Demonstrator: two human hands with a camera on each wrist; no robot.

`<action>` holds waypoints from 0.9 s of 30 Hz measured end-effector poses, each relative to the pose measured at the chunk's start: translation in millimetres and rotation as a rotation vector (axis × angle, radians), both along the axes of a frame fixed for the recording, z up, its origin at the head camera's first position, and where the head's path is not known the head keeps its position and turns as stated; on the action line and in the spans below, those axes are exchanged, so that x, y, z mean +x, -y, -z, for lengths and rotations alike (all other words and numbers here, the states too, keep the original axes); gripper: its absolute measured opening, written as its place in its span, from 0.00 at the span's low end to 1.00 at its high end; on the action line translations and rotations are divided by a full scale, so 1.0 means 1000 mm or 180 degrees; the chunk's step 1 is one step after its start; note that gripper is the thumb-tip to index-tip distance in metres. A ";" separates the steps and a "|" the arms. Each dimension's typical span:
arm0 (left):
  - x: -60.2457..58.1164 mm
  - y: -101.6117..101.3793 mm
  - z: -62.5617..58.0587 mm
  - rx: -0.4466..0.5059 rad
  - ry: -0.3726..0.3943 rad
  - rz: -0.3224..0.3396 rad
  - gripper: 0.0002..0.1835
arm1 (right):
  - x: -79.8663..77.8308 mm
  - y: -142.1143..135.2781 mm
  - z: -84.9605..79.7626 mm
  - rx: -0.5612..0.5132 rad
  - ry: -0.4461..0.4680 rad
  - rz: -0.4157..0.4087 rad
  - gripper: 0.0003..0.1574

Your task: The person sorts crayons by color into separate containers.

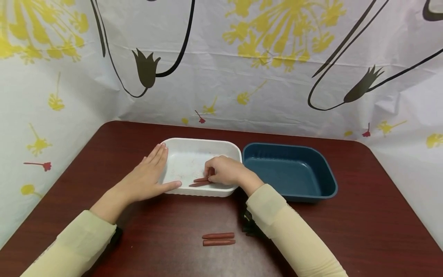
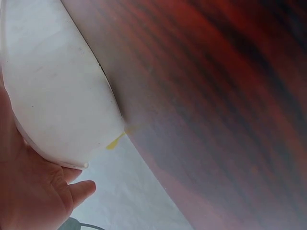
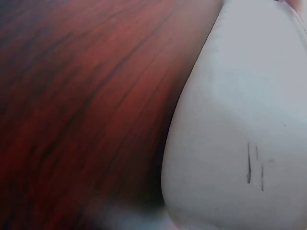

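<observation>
My left hand [image 1: 147, 179] lies with straight fingers along the left rim of a white plastic tray [image 1: 181, 157], its thumb spread over the front rim. Inside the tray, my right hand [image 1: 226, 171] has its fingers curled down and pinches a reddish-brown crayon [image 1: 212, 171], mostly hidden by the fingers. Another crayon [image 1: 200, 184] of the same colour points left from under that hand. The left wrist view shows the left palm [image 2: 36, 191] against the tray's outer wall [image 2: 62, 91]. In the right wrist view the tray wall [image 3: 240, 115] hides the fingers.
Two more reddish-brown crayons [image 1: 219, 242] lie side by side on the dark red wooden table [image 1: 166, 238], nearer the body. A dark blue tray [image 1: 287, 173] stands close against the white one's right side. Patterned white cloth [image 1: 207, 77] hangs behind the table.
</observation>
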State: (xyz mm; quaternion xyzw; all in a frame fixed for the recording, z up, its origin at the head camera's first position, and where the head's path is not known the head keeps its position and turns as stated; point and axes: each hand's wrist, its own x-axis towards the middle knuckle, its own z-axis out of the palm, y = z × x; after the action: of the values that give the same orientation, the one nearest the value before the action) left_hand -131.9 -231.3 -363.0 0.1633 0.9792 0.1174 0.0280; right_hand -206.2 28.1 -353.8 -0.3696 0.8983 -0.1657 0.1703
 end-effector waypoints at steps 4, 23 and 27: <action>0.001 -0.001 0.002 0.0014 0.0037 -0.0001 0.62 | 0.003 -0.003 -0.001 -0.0053 0.0040 0.0008 0.03; 0.000 0.001 -0.003 -0.0008 0.0055 0.0031 0.61 | 0.036 -0.045 -0.036 -0.0420 -0.0378 -0.0091 0.09; -0.001 0.001 -0.003 -0.0015 0.0065 0.0040 0.61 | 0.045 -0.059 -0.037 -0.0593 -0.0482 -0.0060 0.10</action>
State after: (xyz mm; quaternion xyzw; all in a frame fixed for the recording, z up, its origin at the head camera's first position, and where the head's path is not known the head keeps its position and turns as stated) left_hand -132.6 -232.1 -360.1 0.1681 0.9781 0.1165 0.0391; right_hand -161.2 87.4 -316.4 -0.4037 0.8858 -0.2185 0.0685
